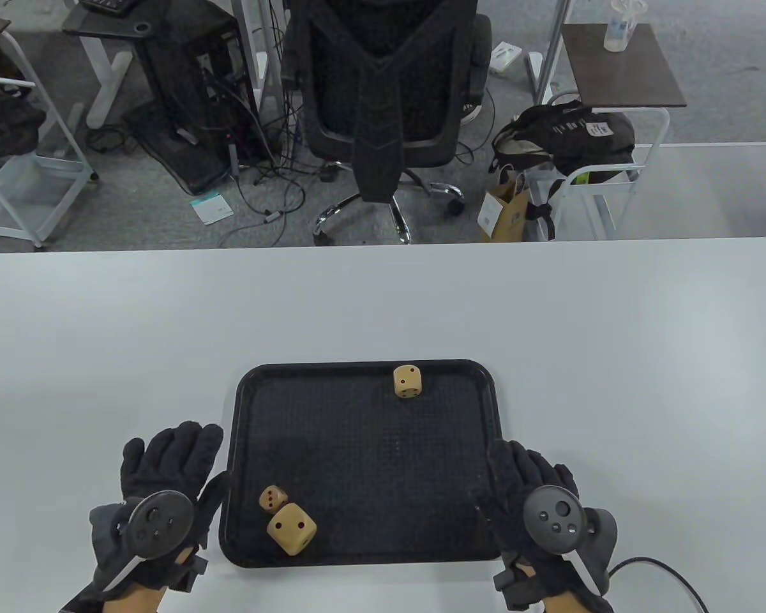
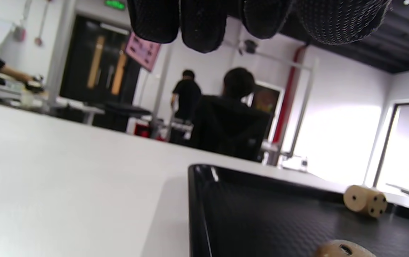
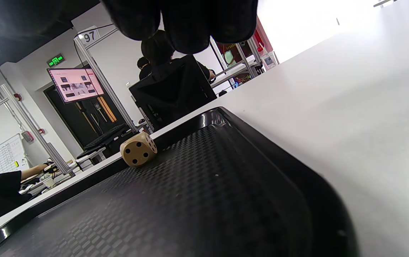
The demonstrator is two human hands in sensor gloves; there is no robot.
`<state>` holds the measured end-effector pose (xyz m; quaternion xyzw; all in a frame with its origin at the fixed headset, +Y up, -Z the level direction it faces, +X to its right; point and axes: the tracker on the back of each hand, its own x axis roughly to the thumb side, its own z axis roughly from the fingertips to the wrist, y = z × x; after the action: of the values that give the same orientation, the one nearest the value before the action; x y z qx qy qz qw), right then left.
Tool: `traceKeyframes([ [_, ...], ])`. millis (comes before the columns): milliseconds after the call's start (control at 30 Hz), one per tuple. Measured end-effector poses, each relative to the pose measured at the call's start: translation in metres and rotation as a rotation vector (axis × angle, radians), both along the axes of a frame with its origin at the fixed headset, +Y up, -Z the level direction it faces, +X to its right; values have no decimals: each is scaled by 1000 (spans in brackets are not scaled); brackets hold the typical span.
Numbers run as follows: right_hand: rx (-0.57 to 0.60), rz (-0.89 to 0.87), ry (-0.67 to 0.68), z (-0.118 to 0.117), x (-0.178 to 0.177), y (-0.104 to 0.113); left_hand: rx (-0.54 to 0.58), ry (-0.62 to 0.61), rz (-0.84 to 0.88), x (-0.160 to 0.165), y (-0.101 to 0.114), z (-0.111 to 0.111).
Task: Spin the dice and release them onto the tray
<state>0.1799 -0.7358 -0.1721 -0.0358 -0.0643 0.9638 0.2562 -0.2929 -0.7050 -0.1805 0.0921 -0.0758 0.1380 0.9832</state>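
Table view: black tray on white counter, long axis left-right; three dice inside, far die, small die touching big die near left corner. Left hand and right hand flank the tray, fingers relaxed, empty. Left wrist view: tray rim, far die. Right wrist view: far die by far rim. Risk: a hard spin could bounce a die over the low rim.

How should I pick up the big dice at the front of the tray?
Come from above with the left hand, nearest it. Pinch the big dice by two opposite upright faces. It sits turned cornerwise to the tray, so angle your fingers to match. Avoid the side toward the small dice, which sits close against it.
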Motion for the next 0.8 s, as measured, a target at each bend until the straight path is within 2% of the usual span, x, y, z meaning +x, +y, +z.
traceKeyframes([
  [367, -46, 18, -43, -3, 3, -6, -86, 20, 28, -12, -25, -14],
  [800, -115, 59, -81, -9, 2, -17, -93, 5, 7, -11, -25, -14],
])
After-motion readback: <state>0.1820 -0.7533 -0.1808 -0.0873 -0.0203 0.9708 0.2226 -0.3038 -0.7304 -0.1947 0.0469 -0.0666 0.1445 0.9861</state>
